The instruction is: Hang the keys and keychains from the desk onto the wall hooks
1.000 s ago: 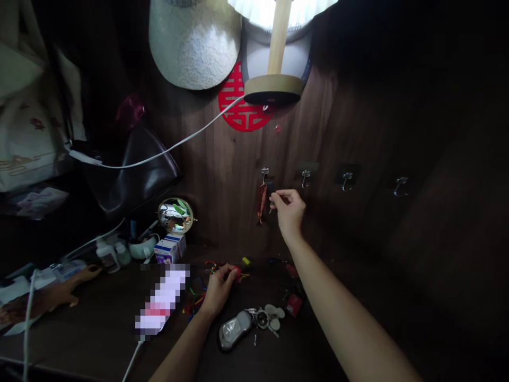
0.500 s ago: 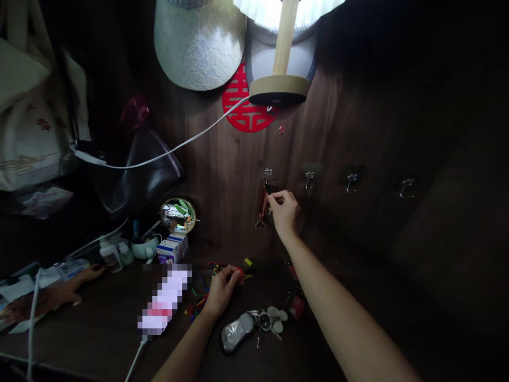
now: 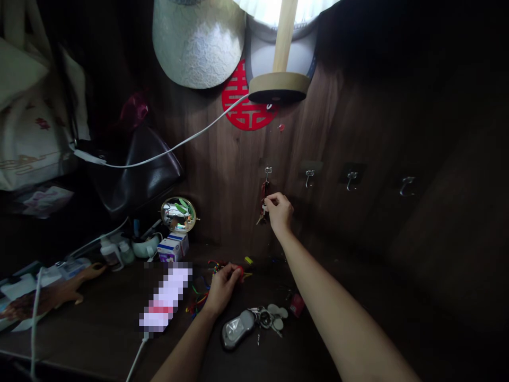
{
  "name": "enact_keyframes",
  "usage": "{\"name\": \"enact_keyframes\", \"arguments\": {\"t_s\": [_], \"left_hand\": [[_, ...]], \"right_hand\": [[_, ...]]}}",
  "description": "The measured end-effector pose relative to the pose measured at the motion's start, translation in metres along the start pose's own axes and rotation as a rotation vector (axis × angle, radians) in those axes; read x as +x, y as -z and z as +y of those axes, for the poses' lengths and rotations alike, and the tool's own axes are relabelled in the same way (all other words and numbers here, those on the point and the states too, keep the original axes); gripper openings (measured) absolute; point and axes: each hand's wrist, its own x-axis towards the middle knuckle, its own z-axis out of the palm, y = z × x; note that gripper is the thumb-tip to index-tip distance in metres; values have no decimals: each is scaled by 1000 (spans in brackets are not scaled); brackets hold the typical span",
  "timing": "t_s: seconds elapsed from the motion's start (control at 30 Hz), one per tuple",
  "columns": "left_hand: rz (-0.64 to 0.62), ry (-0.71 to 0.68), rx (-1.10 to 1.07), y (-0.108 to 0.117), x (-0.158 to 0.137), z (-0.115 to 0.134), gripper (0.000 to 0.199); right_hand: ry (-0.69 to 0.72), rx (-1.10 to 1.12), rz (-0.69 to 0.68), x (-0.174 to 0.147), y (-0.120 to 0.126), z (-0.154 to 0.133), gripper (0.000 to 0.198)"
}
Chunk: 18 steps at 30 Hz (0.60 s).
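Note:
On the leftmost wall hook (image 3: 268,172) hangs a small bunch of keys (image 3: 261,213) with a reddish strap. My right hand (image 3: 280,213) is closed at the bunch, thumb and fingertips pinching part of it. Down on the desk, my left hand (image 3: 221,286) is closed in a pinch on a small red item (image 3: 240,273) whose kind I cannot make out. Multicoloured cords (image 3: 195,303) lie beside and partly beneath that hand. Between my forearms rests a second key bunch (image 3: 271,318) with a silver-grey oval fob (image 3: 237,330).
Three more hooks (image 3: 351,180) line the wall to the right. A lamp (image 3: 279,87) and caps (image 3: 201,53) are overhead. Leftward are a round mirror (image 3: 178,215), small boxes (image 3: 172,248), a blurred-out phone-like object (image 3: 167,297) on a cable, and bags (image 3: 143,170). A red tag (image 3: 296,305) lies by my right forearm.
My right hand has shifted slightly left and down, and the hanging keys have turned, showing more metal. My left hand keeps its place.

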Motion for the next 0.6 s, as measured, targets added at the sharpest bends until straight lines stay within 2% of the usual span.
{"name": "enact_keyframes", "arguments": {"t_s": [0.3,0.6], "left_hand": [[-6,-8,-12,0,0,-3,34],[-16,8,-35,1,-1,1,32]], "right_hand": [[12,-16,-75,-27,10,19,10],[-44,-24,-256,-96,40,33,16]]}}
